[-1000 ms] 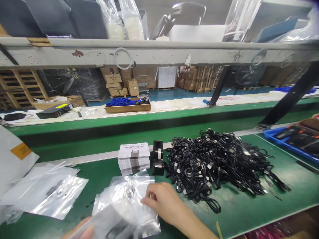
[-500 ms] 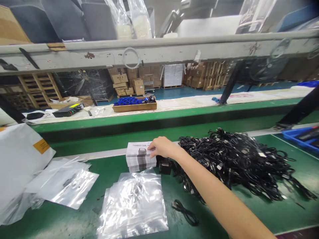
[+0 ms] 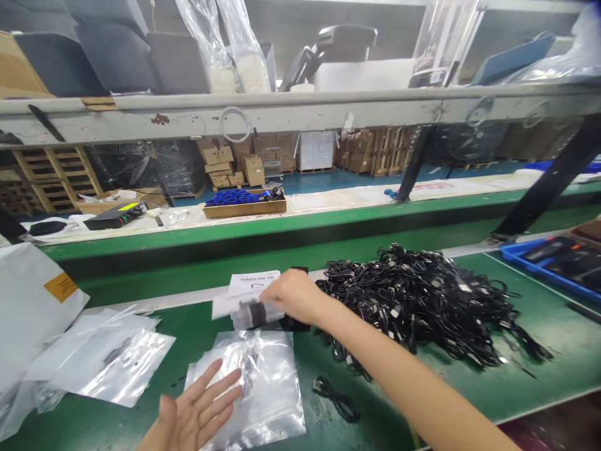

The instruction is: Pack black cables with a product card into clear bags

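My right hand [image 3: 295, 297] is closed, pinching a white leaflet [image 3: 222, 305] at its right side; the leaflet is tilted and blurred over the stack of printed manuals [image 3: 244, 281] marked "THUNDER TRAIL PRO". Palm up, my left hand [image 3: 197, 410] is open with fingers spread, holding nothing. It hovers over the lower left of the clear plastic bags [image 3: 272, 388], which lie in a flat pile. One coiled black cable [image 3: 339, 401] lies on the green bench, right of the bags. A dark object beside the manuals is partly hidden by my right hand.
A large heap of black cables [image 3: 408, 307] covers the bench to the right. Beyond it is a blue tray [image 3: 526, 258] with dark items. More clear bags [image 3: 136, 369] and a white sack [image 3: 32, 300] lie left. Behind, a cardboard tray [image 3: 244, 209] holds blue parts.
My right hand has drawn a leaflet up off the manual stack. My left hand has come into view from below, over the plastic bags. The view has shifted slightly right.
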`<move>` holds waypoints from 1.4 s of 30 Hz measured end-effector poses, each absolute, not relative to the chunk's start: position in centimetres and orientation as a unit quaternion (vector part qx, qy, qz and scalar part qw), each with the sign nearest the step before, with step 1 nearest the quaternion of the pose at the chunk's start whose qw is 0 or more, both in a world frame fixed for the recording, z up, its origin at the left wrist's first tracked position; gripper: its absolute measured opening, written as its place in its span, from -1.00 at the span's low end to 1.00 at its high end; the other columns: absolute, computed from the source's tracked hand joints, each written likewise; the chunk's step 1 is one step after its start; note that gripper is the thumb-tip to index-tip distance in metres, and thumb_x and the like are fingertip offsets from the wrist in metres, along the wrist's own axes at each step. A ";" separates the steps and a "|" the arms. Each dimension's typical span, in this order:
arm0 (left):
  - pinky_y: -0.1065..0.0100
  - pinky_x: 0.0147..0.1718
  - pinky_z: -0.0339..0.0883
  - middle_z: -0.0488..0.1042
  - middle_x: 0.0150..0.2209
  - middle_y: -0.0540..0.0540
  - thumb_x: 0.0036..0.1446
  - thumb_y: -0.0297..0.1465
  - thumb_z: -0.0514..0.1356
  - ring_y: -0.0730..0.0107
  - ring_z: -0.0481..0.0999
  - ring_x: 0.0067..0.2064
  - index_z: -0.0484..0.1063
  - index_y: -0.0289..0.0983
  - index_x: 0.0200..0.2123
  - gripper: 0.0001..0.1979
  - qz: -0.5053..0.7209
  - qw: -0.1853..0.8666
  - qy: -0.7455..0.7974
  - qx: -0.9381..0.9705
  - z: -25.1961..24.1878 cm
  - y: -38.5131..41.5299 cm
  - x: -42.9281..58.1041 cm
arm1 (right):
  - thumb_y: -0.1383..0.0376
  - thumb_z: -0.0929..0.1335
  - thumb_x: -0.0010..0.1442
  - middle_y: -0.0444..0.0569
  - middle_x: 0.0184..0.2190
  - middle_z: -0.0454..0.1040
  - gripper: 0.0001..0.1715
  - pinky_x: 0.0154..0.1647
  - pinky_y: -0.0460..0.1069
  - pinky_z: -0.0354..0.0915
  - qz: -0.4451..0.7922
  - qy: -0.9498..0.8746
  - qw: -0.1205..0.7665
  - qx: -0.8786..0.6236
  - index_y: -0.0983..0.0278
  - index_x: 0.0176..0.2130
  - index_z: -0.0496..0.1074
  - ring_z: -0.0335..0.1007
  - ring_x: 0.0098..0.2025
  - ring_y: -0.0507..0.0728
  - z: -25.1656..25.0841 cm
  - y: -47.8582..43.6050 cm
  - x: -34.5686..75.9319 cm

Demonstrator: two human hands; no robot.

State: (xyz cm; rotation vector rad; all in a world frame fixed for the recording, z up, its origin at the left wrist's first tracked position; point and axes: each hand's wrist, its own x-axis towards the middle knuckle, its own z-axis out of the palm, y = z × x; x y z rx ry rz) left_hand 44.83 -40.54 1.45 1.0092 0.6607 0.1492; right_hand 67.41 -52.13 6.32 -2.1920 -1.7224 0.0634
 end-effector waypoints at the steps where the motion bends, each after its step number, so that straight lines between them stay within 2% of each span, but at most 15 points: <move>1: 0.01 0.08 0.07 0.47 -0.07 -0.24 -0.30 0.19 0.09 -0.05 0.37 0.01 0.44 -0.27 -0.15 -0.23 0.075 0.836 0.316 0.443 1.7 -40.7 45.6 | 0.32 0.24 0.16 -0.12 -0.21 0.52 -0.76 -0.09 -0.02 0.15 0.026 -0.626 0.178 -0.759 0.13 -0.28 0.50 0.37 -0.11 0.12 5.9 -52.9 65.9; 3: 0.15 0.03 0.19 0.50 -0.10 -0.21 -0.14 -0.04 0.21 0.08 0.40 -0.01 0.37 -0.31 -0.08 -0.40 0.071 0.837 0.345 0.419 1.9 -41.1 46.5 | 0.27 0.27 0.16 -0.13 0.01 0.37 -0.79 0.07 0.03 0.03 0.017 -0.665 0.225 -0.712 0.12 -0.24 0.47 0.22 0.05 0.13 4.8 -54.7 63.1; 5: 0.28 -0.06 0.30 0.54 -0.18 -0.13 -0.12 -0.29 0.29 0.17 0.45 -0.06 0.32 -0.31 -0.03 -0.46 0.058 0.824 0.365 0.430 1.4 -41.5 46.8 | 0.14 0.32 0.09 0.00 0.16 0.16 -0.53 0.14 0.12 -0.05 0.033 -0.582 0.341 -0.738 0.17 0.00 0.32 0.02 0.16 0.21 3.2 -56.5 60.8; 7: 0.30 -0.17 0.36 0.57 -0.24 -0.12 -0.12 -0.27 0.29 0.15 0.47 -0.10 0.35 -0.33 -0.06 -0.49 0.021 0.813 0.353 0.463 0.4 -41.9 47.0 | 0.10 0.29 0.10 0.10 0.09 0.24 -0.36 0.03 0.12 0.13 0.123 -0.425 0.466 -0.767 0.23 0.13 0.13 0.16 0.07 0.22 1.2 -58.0 59.1; 9: 0.26 -0.27 0.39 0.57 -0.28 -0.16 -0.12 -0.16 0.25 0.09 0.50 -0.16 0.39 -0.36 -0.12 -0.48 -0.024 0.787 0.330 0.520 -0.8 -42.5 47.2 | 0.09 0.27 0.11 0.09 -0.15 0.44 -0.41 -0.26 0.04 0.32 0.284 -0.301 0.539 -0.733 0.29 0.07 0.22 0.37 -0.21 0.17 -1.1 -59.1 58.1; 12: 0.20 -0.24 0.36 0.52 -0.18 -0.18 -0.10 0.01 0.13 0.09 0.47 -0.14 0.30 -0.30 -0.02 -0.35 0.013 0.720 0.314 0.619 -2.4 -43.6 48.1 | 0.03 0.34 -0.03 0.02 -0.39 0.49 -0.46 -0.51 -0.05 0.27 0.431 -0.200 0.579 -0.663 0.36 -0.16 0.42 0.36 -0.45 0.10 -4.2 -60.5 57.5; 14: 0.21 -0.18 0.32 0.42 -0.06 -0.16 -0.05 0.05 0.03 0.17 0.43 -0.09 0.18 -0.22 0.06 -0.33 0.079 0.660 0.311 0.679 -3.2 -44.4 48.7 | 0.01 0.37 -0.08 -0.02 -0.44 0.47 -0.48 -0.51 -0.07 0.24 0.424 -0.162 0.598 -0.661 0.38 -0.27 0.45 0.31 -0.49 0.06 -5.3 -61.3 57.7; 16: 0.23 -0.20 0.31 0.39 -0.09 -0.15 -0.01 0.02 0.00 0.22 0.42 -0.14 0.16 -0.21 0.06 -0.37 0.099 0.575 0.302 0.754 -3.7 -44.7 49.0 | 0.01 0.36 -0.07 -0.07 -0.51 0.42 -0.52 -0.50 -0.09 0.20 0.387 -0.149 0.612 -0.673 0.39 -0.37 0.45 0.24 -0.52 0.01 -5.5 -62.1 58.5; 20: 0.22 -0.25 0.26 0.37 -0.27 -0.09 0.02 -0.07 0.02 0.25 0.40 -0.27 0.34 -0.19 -0.18 -0.60 0.062 0.403 0.260 0.875 -3.9 -43.7 48.5 | -0.02 0.34 -0.04 -0.16 -0.63 0.30 -0.53 -0.60 -0.15 0.05 0.342 -0.109 0.641 -0.679 0.38 -0.51 0.40 0.11 -0.59 -0.05 -4.7 -62.8 60.3; 24: 0.27 -0.31 0.26 0.33 -0.35 -0.03 0.01 -0.10 0.05 0.32 0.37 -0.37 0.35 -0.17 -0.38 -0.72 0.001 0.342 0.249 0.906 -3.3 -42.9 48.3 | -0.03 0.33 -0.04 -0.26 -0.77 0.15 -0.52 -0.70 -0.18 -0.15 0.352 -0.062 0.672 -0.648 0.37 -0.53 0.33 -0.05 -0.70 -0.12 -4.5 -62.6 60.8; 28: 0.28 -0.33 0.22 0.31 -0.41 0.00 0.01 -0.15 0.08 0.30 0.37 -0.36 0.32 -0.19 -0.50 -0.76 0.014 0.301 0.250 0.920 -3.0 -44.4 49.6 | 0.04 0.35 -0.02 -0.17 -0.65 0.30 -0.58 -0.61 -0.17 0.13 0.354 -0.038 0.735 -0.577 0.37 -0.39 0.37 0.16 -0.62 -0.07 -4.2 -62.8 60.2; 32: 0.31 -0.34 0.21 0.34 -0.42 -0.01 -0.08 -0.25 0.17 0.27 0.40 -0.32 0.35 -0.20 -0.54 -0.85 -0.019 0.276 0.251 0.927 -3.1 -45.6 51.0 | 0.05 0.35 -0.01 -0.08 -0.58 0.40 -0.56 -0.44 -0.07 0.28 0.358 -0.018 0.723 -0.590 0.38 -0.33 0.38 0.31 -0.54 0.00 -4.5 -63.5 59.7; 37: 0.38 -0.42 0.17 0.32 -0.48 0.02 0.00 -0.42 0.02 0.39 0.38 -0.43 0.37 -0.21 -0.60 -0.79 -0.047 0.264 0.241 0.933 -2.8 -45.2 51.3 | 0.05 0.31 -0.02 -0.08 -0.49 0.42 -0.59 -0.49 -0.09 0.25 0.362 -0.063 0.657 -0.658 0.32 -0.29 0.32 0.31 -0.51 0.03 -5.0 -64.3 59.4; 40: 0.38 -0.43 0.16 0.30 -0.48 0.04 0.06 -0.37 -0.04 0.42 0.37 -0.44 0.37 -0.19 -0.57 -0.74 -0.045 0.270 0.235 0.933 -2.6 -45.1 50.9 | 0.15 0.26 0.04 -0.14 -0.54 0.35 -0.77 -0.51 -0.12 0.15 0.296 -0.131 0.538 -0.778 0.28 -0.44 0.29 0.25 -0.49 0.02 -4.6 -65.1 59.1; 42: 0.36 -0.42 0.16 0.28 -0.47 0.04 0.09 -0.30 -0.07 0.41 0.35 -0.45 0.35 -0.18 -0.55 -0.72 -0.031 0.282 0.239 0.929 -2.6 -45.2 50.5 | 0.21 0.23 0.05 -0.15 -0.60 0.29 -0.75 -0.50 -0.11 0.08 0.241 -0.177 0.430 -0.852 0.28 -0.57 0.24 0.19 -0.50 0.02 -4.3 -65.7 59.0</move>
